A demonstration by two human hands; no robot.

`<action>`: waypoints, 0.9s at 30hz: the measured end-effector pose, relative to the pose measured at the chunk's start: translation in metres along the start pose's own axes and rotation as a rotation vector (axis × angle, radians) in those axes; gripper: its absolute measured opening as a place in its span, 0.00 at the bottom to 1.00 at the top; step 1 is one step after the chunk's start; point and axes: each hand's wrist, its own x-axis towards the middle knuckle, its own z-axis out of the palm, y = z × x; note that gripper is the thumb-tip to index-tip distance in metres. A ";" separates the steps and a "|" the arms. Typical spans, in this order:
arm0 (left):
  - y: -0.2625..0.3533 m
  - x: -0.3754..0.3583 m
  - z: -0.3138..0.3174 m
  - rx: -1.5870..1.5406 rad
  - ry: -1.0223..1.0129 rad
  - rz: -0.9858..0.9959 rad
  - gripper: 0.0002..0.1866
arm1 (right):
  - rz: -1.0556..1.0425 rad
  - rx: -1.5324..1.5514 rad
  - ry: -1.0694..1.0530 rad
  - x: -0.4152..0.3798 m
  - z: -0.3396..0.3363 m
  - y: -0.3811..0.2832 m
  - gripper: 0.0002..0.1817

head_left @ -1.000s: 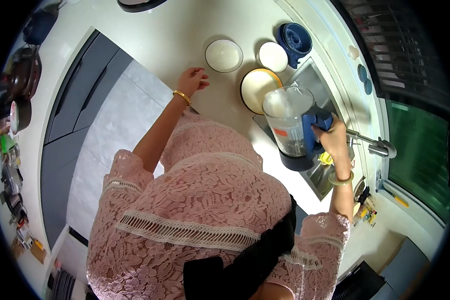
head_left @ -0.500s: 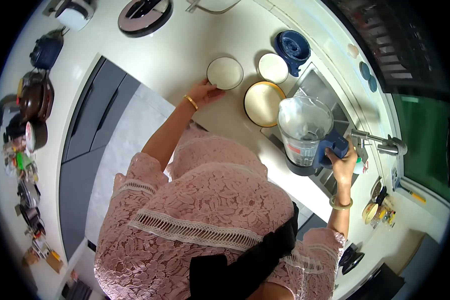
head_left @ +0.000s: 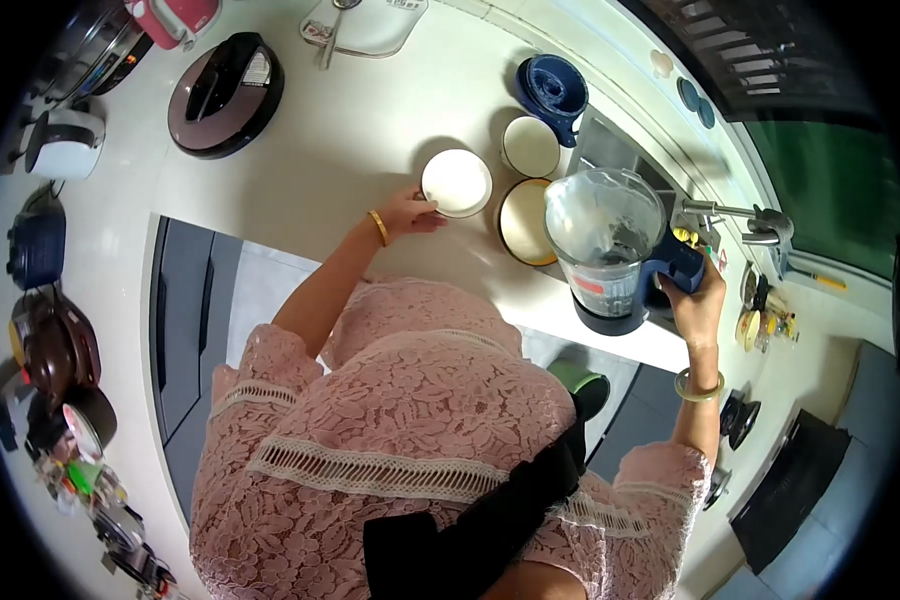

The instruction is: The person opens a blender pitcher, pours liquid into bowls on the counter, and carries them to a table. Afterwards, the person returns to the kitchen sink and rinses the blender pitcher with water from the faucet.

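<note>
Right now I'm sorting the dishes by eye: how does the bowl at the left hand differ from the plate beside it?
The white bowl has a pale rim; the yellow-rimmed plate has a dark yellow edge. The bowl looks smaller and deeper, the plate wider and flatter. The left hand touches the bowl; the plate lies untouched, partly hidden by the blender jug. Both are round, pale inside and sit on the counter.

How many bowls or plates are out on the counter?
3. A white bowl at the left hand's fingertips, a smaller white bowl beyond it, and a yellow-rimmed plate partly hidden behind the blender jug. Others may be hidden.
</note>
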 end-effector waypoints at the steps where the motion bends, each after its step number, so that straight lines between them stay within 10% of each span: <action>1: -0.001 0.000 0.005 -0.002 -0.006 -0.008 0.25 | -0.022 -0.054 -0.008 0.001 -0.001 -0.007 0.17; 16: -0.021 -0.003 0.043 0.199 0.086 0.011 0.38 | -0.090 -0.416 -0.354 0.046 0.037 -0.059 0.13; 27: -0.021 -0.049 0.048 0.102 0.147 0.146 0.16 | -0.144 -0.713 -0.510 0.076 0.065 -0.087 0.10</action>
